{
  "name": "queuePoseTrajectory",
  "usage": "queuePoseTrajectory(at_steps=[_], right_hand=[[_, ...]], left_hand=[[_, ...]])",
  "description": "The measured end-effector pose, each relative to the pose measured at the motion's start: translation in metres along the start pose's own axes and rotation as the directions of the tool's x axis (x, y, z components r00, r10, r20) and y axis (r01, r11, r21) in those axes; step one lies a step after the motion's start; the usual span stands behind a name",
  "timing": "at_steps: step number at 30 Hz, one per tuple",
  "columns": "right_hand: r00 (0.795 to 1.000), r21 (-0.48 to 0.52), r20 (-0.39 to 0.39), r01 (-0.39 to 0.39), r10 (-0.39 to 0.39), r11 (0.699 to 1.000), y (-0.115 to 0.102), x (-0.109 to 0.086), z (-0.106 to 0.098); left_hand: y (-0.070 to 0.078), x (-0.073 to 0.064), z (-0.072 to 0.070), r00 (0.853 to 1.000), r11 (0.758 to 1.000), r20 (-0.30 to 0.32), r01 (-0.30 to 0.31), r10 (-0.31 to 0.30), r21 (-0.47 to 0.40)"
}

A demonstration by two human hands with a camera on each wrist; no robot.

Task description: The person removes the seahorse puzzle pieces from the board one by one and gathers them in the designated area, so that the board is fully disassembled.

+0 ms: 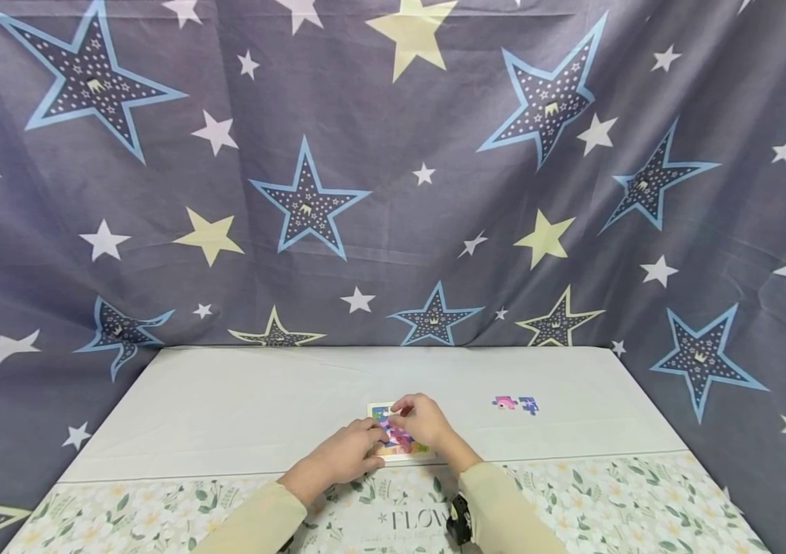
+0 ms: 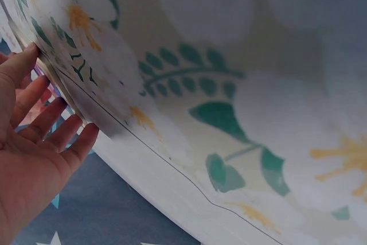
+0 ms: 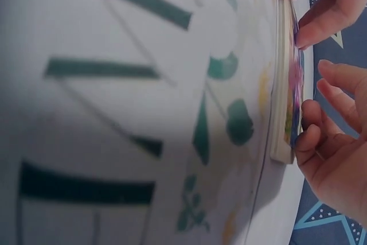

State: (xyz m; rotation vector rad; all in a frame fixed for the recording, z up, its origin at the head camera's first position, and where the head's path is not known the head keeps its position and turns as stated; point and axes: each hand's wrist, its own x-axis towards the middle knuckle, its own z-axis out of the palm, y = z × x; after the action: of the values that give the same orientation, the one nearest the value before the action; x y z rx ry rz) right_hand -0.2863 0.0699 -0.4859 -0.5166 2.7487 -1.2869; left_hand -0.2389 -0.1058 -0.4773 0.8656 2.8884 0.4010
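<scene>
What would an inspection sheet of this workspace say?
Surface: white covering, with floral covering nearer the person.
Job's things: framed puzzle; pink piece and blue piece lie to its right.
Clutter: nothing seen.
Grips: left hand touches the puzzle; right hand is at it too, any held piece unclear; black device by the right wrist.
Cables: nothing seen.
Surroundings: star-patterned dark cloth behind and at both sides.
</scene>
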Motion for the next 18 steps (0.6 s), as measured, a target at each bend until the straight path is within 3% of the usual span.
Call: queuePoseTrajectory(at_steps=[7, 18], right_hand=[[1.0, -0.06, -0.016, 0.001, -0.002, 0.998, 0.0012, 0.0007, 0.0037], [0.999, -0.167, -0.011, -0.043, 0.042, 0.985, 0.0011, 0.0028, 0.0087]], left_hand=[[-0.0002, -0.0005, 0.0002, 0.999, 0.999, -0.015, -0.032, 0.032, 0.003], [0.0014, -0.0013, -0.002, 1.0, 1.0, -0.011, -0.004, 0.003, -0.017]])
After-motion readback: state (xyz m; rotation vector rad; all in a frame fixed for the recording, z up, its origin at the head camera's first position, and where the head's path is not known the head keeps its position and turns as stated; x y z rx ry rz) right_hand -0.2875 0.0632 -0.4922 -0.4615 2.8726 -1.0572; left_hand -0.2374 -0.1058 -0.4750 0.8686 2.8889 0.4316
